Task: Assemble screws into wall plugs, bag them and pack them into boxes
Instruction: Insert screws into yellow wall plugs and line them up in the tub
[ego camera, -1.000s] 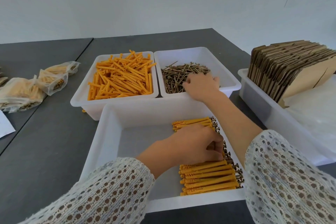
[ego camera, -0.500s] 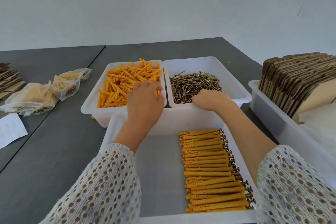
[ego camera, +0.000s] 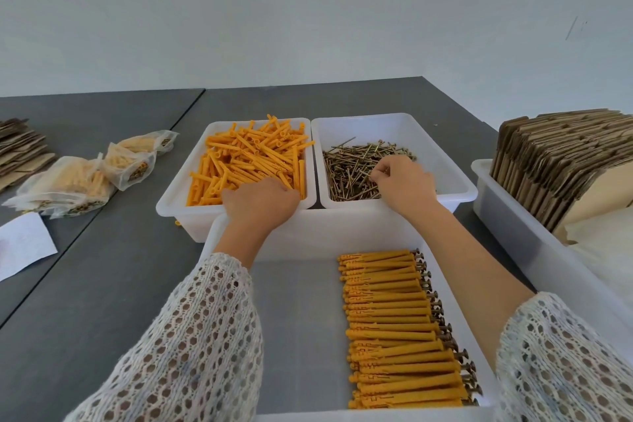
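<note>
A white bin (ego camera: 178, 205) holds loose orange wall plugs (ego camera: 246, 158). My left hand (ego camera: 260, 202) is down in its near right corner, fingers curled round a plug there. Beside it, a second white bin (ego camera: 459, 188) holds brown screws (ego camera: 349, 164). My right hand (ego camera: 400, 185) lies over the screw pile, with thumb and forefinger pinching one screw. Nearest me, a larger white tray (ego camera: 308, 233) carries a neat row of plugs with screws in them (ego camera: 394, 319) along its right side.
Filled clear bags (ego camera: 78, 181) lie on the grey table at the left, with a white paper (ego camera: 24, 243) and flat cardboard (ego camera: 17, 144) beyond. At the right, a long white bin (ego camera: 507, 216) holds upright folded cardboard boxes (ego camera: 555, 161).
My left hand left the assembled row in the near tray and dropped into the plug bin. My right hand shifted within the screw bin and pinched a screw. The view tilted up.
</note>
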The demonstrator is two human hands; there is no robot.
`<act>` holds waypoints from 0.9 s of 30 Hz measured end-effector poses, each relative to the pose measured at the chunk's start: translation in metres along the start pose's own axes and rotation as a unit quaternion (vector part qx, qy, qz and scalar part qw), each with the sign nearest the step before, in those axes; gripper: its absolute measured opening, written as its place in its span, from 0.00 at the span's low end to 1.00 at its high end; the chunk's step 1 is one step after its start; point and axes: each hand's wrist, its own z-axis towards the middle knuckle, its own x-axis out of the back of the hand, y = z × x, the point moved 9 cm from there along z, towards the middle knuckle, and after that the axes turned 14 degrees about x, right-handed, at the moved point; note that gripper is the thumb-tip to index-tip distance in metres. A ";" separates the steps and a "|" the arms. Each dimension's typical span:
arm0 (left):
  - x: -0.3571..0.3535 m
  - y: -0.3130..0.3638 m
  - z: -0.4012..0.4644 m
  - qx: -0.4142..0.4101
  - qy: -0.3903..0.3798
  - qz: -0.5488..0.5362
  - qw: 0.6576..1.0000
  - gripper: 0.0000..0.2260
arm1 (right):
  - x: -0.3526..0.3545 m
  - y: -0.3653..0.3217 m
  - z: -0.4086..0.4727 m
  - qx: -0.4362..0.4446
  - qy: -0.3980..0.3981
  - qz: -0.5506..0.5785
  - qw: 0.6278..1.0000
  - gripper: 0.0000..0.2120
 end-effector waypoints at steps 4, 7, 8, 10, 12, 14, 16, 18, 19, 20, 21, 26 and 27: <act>0.010 0.001 -0.005 -0.026 0.051 -0.049 0.997 0.11 | 0.012 -0.002 -0.001 -0.015 0.053 0.059 0.997 0.07; 0.001 0.004 -0.002 -0.051 -0.005 -0.031 0.998 0.15 | 0.021 -0.001 -0.002 -0.027 0.098 0.125 0.987 0.06; -0.001 0.004 -0.001 -0.056 -0.019 -0.025 0.998 0.17 | 0.024 -0.001 -0.003 -0.028 0.115 0.141 0.983 0.06; -0.001 0.004 0.000 -0.059 -0.023 -0.015 0.998 0.18 | 0.032 0.000 -0.004 -0.027 0.154 0.170 0.973 0.06; -0.001 0.004 0.000 -0.061 -0.013 -0.012 0.998 0.17 | 0.037 0.000 -0.006 -0.029 0.185 0.194 0.963 0.04; 0.001 0.005 -0.001 -0.062 -0.004 -0.021 0.998 0.16 | 0.039 -0.001 -0.008 -0.033 0.204 0.216 0.954 0.04; 0.004 0.003 0.000 -0.054 0.006 -0.057 0.997 0.13 | 0.039 -0.005 -0.009 -0.027 0.216 0.231 0.948 0.04; 0.011 0.001 0.001 -0.047 0.024 -0.118 0.992 0.10 | 0.038 -0.014 -0.011 -0.015 0.221 0.253 0.942 0.04; 0.015 0.001 0.000 -0.049 0.040 -0.148 0.987 0.09 | 0.036 -0.018 -0.011 -0.010 0.220 0.273 0.936 0.05; 0.020 0.001 -0.001 -0.059 0.062 -0.175 0.981 0.08 | 0.034 -0.022 -0.012 -0.007 0.217 0.302 0.928 0.05; 0.026 0.003 -0.004 -0.077 0.087 -0.201 0.973 0.07 | 0.032 -0.027 -0.012 -0.004 0.213 0.335 0.918 0.06; 0.046 0.022 -0.027 -0.197 0.136 -0.301 0.923 0.04 | 0.025 -0.043 -0.013 0.009 0.196 0.471 0.860 0.04; 0.047 0.026 -0.030 -0.216 0.128 -0.317 0.915 0.05 | 0.025 -0.045 -0.013 0.012 0.196 0.482 0.854 0.03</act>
